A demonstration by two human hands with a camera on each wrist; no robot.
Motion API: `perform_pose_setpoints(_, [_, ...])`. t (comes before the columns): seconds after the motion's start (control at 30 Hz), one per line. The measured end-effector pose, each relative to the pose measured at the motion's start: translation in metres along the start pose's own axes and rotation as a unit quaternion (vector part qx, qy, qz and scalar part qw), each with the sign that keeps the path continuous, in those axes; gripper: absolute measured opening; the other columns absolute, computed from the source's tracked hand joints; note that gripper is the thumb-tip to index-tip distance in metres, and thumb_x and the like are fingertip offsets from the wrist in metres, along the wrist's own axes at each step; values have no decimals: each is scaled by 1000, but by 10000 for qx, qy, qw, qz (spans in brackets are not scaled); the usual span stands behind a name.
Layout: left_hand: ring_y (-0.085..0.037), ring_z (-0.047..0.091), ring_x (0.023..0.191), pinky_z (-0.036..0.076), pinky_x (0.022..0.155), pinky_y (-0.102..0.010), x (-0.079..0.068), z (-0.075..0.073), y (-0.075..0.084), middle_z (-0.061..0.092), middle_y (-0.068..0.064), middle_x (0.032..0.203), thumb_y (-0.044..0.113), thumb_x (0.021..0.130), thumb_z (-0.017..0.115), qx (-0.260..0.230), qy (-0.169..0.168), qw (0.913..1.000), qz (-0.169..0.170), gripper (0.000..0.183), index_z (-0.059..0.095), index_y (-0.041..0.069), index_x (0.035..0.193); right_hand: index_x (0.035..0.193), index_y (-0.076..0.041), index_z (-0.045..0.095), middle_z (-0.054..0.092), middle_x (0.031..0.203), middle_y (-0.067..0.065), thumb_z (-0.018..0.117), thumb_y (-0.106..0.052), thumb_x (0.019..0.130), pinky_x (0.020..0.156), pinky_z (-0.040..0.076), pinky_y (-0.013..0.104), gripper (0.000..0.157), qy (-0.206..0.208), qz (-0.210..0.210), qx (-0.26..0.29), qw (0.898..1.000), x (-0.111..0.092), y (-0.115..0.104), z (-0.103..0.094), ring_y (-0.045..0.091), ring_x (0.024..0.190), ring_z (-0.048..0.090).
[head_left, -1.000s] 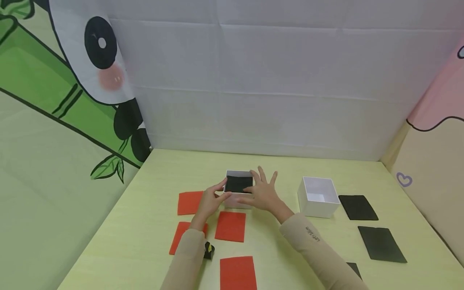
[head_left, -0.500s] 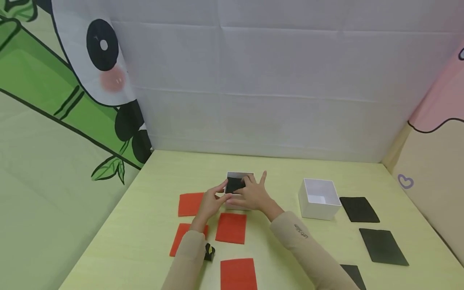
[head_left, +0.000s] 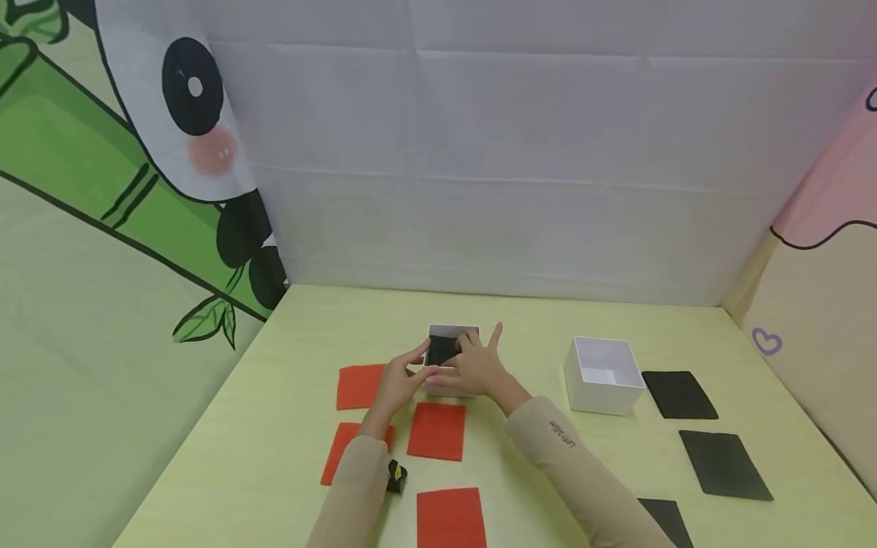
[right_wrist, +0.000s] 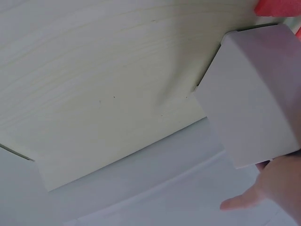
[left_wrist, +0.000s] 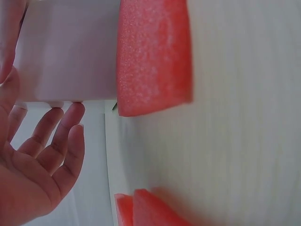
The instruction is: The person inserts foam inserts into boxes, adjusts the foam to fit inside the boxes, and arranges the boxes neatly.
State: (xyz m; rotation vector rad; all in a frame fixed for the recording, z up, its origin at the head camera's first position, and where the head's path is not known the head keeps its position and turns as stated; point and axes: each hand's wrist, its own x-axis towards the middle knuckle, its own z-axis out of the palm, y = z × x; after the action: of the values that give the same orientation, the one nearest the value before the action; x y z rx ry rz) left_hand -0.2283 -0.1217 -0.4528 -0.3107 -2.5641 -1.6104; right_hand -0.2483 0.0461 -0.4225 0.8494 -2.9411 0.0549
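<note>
A white open-topped box [head_left: 452, 384] stands at the table's middle, with a black cloth square [head_left: 441, 350] lying inside it. My left hand [head_left: 397, 388] holds the box at its left side, thumb at the front corner. In the left wrist view several fingertips of the left hand [left_wrist: 42, 165] touch the box's side [left_wrist: 70, 52]. My right hand [head_left: 479, 369] reaches over the right rim, fingers bent down onto the black cloth and one finger sticking up. The fingers inside the box are partly hidden. In the right wrist view, the right hand [right_wrist: 277, 183] lies against the box [right_wrist: 254, 99].
A second white box [head_left: 603, 388] stands to the right. Black squares [head_left: 726, 464] lie beyond it on the right. Red squares [head_left: 436, 431] lie in front and left of the held box. A small black-and-yellow item [head_left: 396, 477] sits by the left sleeve. A white cloth backdrop [head_left: 493, 228] borders the table's rear.
My right hand has moved left, from spread fingers at the box's right rim to fingers inside on the black cloth. The left hand has stayed on the box.
</note>
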Motion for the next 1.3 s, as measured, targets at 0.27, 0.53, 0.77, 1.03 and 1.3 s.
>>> perform_pose_setpoints(0.27, [-26,56,83,47,61,-28,-1,-2,-1,54,-15,120,21,81,66,20,-112,9999,0,54,47,15,131,118,-25,61,50,117,7,41,-64,82,87,0,71,57,373,-209,318,9986,-3,2,1,26,115,34])
perform_pose_setpoints(0.53, [-26,56,93,49,66,-31,1,-3,1,52,-12,123,23,80,66,94,-179,9998,-2,55,47,15,131,121,-17,58,49,121,8,54,-55,81,88,7,71,56,811,-447,889,9917,-13,7,-4,27,118,34])
perform_pose_setpoints(0.77, [-26,55,98,49,69,-34,2,-3,2,51,-9,125,21,80,67,193,-180,9997,13,55,47,14,131,123,-15,56,50,119,8,59,-51,79,89,9,69,56,1087,-496,1319,9840,-25,12,-5,27,117,35])
perform_pose_setpoints(1.03, [-30,57,95,50,64,-32,3,-4,3,51,-11,125,23,79,68,63,-180,9998,-62,56,48,14,130,126,-14,53,49,120,8,60,-49,79,91,4,68,59,1139,-429,1745,9771,-40,18,-9,27,119,33])
perform_pose_setpoints(1.3, [-30,58,93,47,59,-29,3,-6,5,51,-16,123,23,79,68,69,-217,9996,-147,56,48,15,130,125,-13,53,49,119,8,62,-43,79,90,4,69,56,1227,-476,1989,9711,-59,26,-14,28,119,33])
